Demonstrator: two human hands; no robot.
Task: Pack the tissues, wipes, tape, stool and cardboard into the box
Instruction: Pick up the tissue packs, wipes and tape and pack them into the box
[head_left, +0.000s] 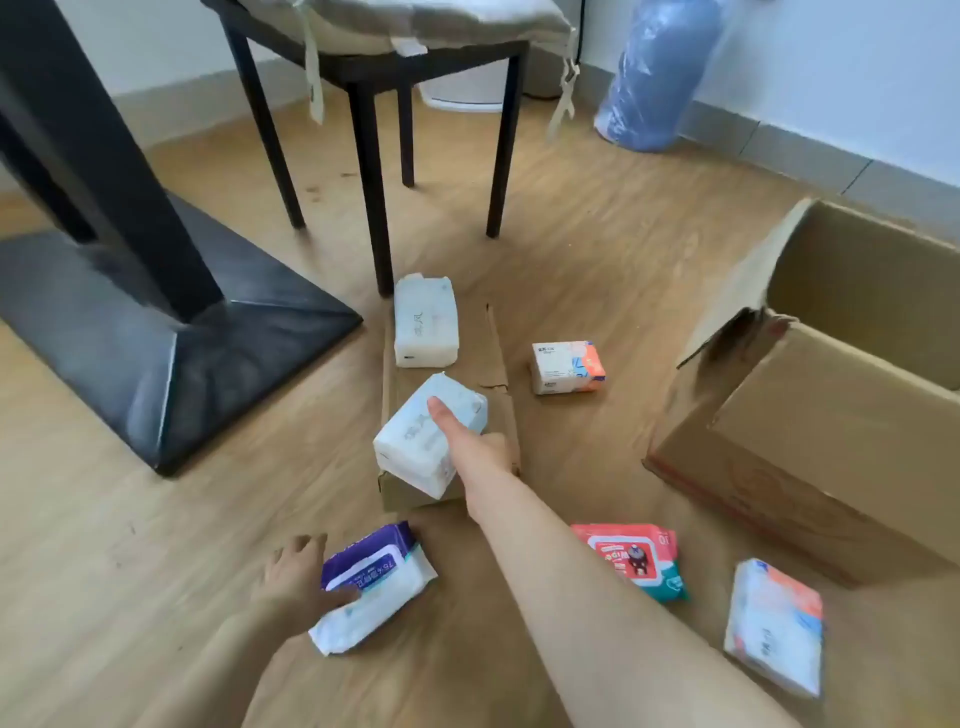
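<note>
Cardboard box (810, 431) open on floor, well right of everything. Left of it: flat cardboard (498, 364) bearing two white tissue packs; right hand (467, 441) gripping nearer tissue pack (415, 441), long axis slanting boxward. Farther left, left hand (296, 577) pressed on purple wipes (369, 577), closure unclear. Elsewhere: one red wipes pack, two small tissue packs.

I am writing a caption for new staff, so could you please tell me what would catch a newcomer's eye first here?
First, the right hand stretched to the centre, taking a grip on a white tissue pack lying on flat cardboard. Next, the big open box at the right. Nearer, the left hand grips a purple wipes pack on the floor.
</note>
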